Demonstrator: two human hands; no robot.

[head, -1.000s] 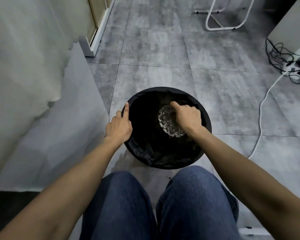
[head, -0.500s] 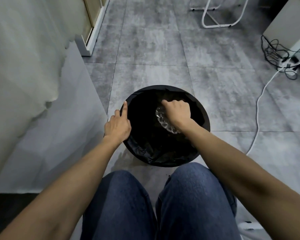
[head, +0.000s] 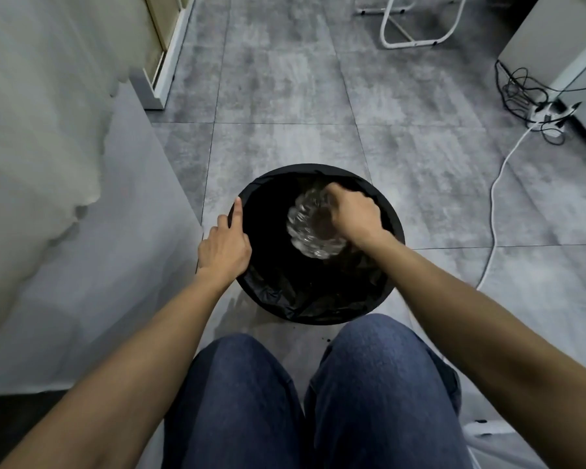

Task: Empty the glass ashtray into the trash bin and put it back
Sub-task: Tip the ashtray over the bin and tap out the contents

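Note:
A round black trash bin (head: 318,309) lined with a black bag stands on the floor in front of my knees. My right hand (head: 354,218) grips the rim of the clear glass ashtray (head: 307,228) and holds it tipped on edge over the bin's opening; the ashtray is blurred. My left hand (head: 225,248) rests on the bin's left rim, its index finger stretched along the edge and its fingers apart. What lies inside the bin is lost in the dark.
A white cloth-covered surface (head: 92,265) runs along my left. On the grey tiled floor are a white tube frame (head: 416,28) at the back, a power strip with tangled cables (head: 542,113) at the right and a white cord (head: 498,198) trailing toward me.
My right hand has turned the ashtray in the bin, and more of the glass now shows to the left of the hand. My left hand stays on the rim.

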